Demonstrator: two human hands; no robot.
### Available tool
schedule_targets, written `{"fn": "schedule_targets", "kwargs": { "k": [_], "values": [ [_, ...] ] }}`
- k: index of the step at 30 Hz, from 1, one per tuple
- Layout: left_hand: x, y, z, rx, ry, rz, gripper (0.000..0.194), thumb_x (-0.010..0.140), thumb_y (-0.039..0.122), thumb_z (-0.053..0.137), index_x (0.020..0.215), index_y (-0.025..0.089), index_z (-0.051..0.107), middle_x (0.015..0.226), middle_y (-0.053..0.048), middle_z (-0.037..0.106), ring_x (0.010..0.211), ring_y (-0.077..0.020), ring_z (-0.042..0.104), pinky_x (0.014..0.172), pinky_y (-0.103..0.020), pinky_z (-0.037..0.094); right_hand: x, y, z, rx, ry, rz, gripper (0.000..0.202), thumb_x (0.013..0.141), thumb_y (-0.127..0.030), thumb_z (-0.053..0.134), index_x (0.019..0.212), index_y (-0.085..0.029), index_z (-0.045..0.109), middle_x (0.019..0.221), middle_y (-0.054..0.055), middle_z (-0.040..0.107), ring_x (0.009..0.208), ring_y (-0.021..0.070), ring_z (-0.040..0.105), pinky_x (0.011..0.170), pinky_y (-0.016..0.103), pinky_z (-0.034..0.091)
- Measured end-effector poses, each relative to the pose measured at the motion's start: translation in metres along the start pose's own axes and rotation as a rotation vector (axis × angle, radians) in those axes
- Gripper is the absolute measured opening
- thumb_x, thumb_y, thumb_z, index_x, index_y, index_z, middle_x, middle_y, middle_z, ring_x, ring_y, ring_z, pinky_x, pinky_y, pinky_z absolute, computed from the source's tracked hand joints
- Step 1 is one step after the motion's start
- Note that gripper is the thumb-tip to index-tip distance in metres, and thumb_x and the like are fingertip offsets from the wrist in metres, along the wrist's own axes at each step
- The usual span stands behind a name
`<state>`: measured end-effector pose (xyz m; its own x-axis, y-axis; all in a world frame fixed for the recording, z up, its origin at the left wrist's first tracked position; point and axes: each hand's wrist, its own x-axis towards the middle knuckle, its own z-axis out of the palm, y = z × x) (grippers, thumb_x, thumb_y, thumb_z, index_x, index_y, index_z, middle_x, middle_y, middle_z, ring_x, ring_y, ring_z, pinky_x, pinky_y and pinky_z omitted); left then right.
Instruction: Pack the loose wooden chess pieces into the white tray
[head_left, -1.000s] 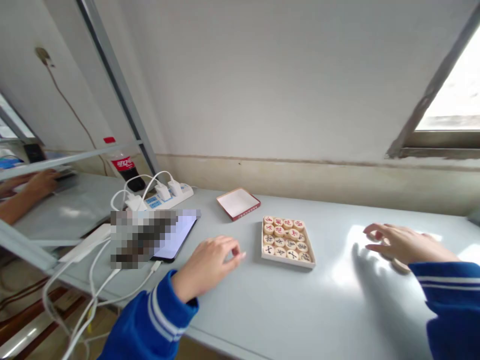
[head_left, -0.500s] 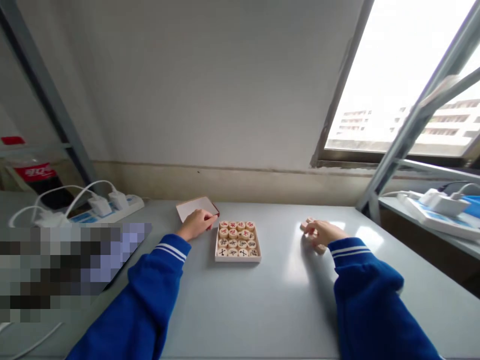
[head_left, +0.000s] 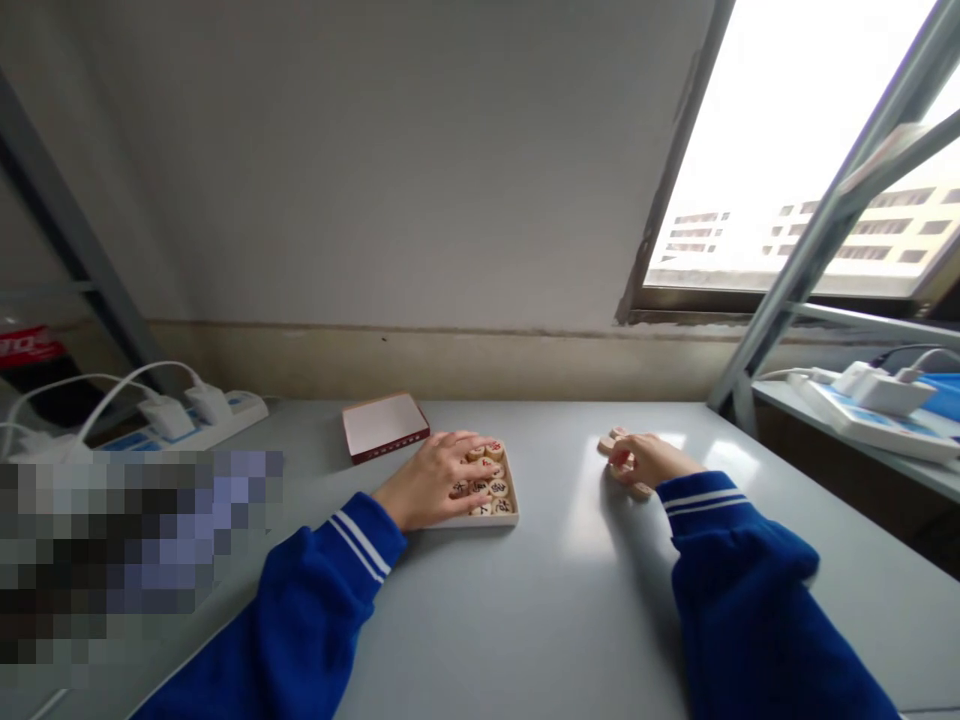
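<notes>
My left hand (head_left: 442,480) lies open over a shallow box (head_left: 480,521), its fingers spread across the round wooden Chinese chess pieces (head_left: 498,488) inside. Red and black characters show on the pieces left uncovered; the hand hides the box's left side. Off to the right, my right hand (head_left: 646,460) has its thumb and fingers curled together on a Chinese chess piece (head_left: 618,474), partly hidden by the fingers. A few more loose pieces (head_left: 606,446) lie around those fingertips on the table. The box lid (head_left: 386,425), pale inside with dark red sides, rests behind my left hand.
A power strip (head_left: 244,405) with white chargers and cables stands at the left, near a cola bottle (head_left: 34,365). Another power strip (head_left: 877,410) sits on a ledge at the right. A metal frame post (head_left: 772,320) and the wall (head_left: 450,365) bound the grey table (head_left: 525,620).
My left hand has moved right, from the lid onto the boxed pieces, and its fingers have spread. The lid now shows fully. My right hand stays at the loose pieces.
</notes>
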<state>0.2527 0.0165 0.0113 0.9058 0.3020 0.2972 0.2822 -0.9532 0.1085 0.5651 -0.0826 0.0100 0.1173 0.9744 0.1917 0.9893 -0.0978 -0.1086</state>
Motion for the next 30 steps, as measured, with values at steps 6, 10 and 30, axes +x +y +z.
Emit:
{"fn": "schedule_targets", "kwargs": {
  "k": [6, 10, 30],
  "values": [
    [-0.004, -0.007, 0.000, -0.044, -0.008, -0.072, 0.035, 0.084, 0.047, 0.043, 0.110, 0.032, 0.060, 0.134, -0.004, 0.044, 0.121, -0.0233, 0.039, 0.100, -0.044, 0.028, 0.010, -0.046, -0.003, 0.242, 0.033, -0.110, 0.017, 0.074, -0.031, 0.056, 0.088, -0.023, 0.063, 0.081, 0.001, 0.065, 0.070, 0.0132, 0.059, 0.065, 0.026, 0.046],
    [-0.005, -0.008, -0.001, -0.109, 0.049, -0.108, 0.033, 0.084, 0.046, 0.044, 0.108, 0.032, 0.061, 0.132, -0.002, 0.046, 0.120, -0.0208, 0.040, 0.101, -0.041, 0.029, 0.016, -0.092, 0.006, 0.480, 0.074, -0.317, 0.017, 0.074, -0.026, 0.060, 0.089, -0.019, 0.058, 0.082, 0.001, 0.064, 0.074, 0.0119, 0.059, 0.068, 0.025, 0.046],
    [-0.006, -0.016, 0.007, -0.103, 0.106, -0.145, 0.033, 0.084, 0.042, 0.043, 0.111, 0.029, 0.058, 0.130, -0.003, 0.047, 0.118, -0.0201, 0.042, 0.105, -0.043, 0.023, 0.023, -0.128, 0.042, 0.394, 0.153, -0.311, 0.006, 0.074, -0.025, 0.063, 0.075, -0.020, 0.060, 0.090, 0.004, 0.061, 0.084, 0.0169, 0.057, 0.077, 0.033, 0.043]
  ]
}}
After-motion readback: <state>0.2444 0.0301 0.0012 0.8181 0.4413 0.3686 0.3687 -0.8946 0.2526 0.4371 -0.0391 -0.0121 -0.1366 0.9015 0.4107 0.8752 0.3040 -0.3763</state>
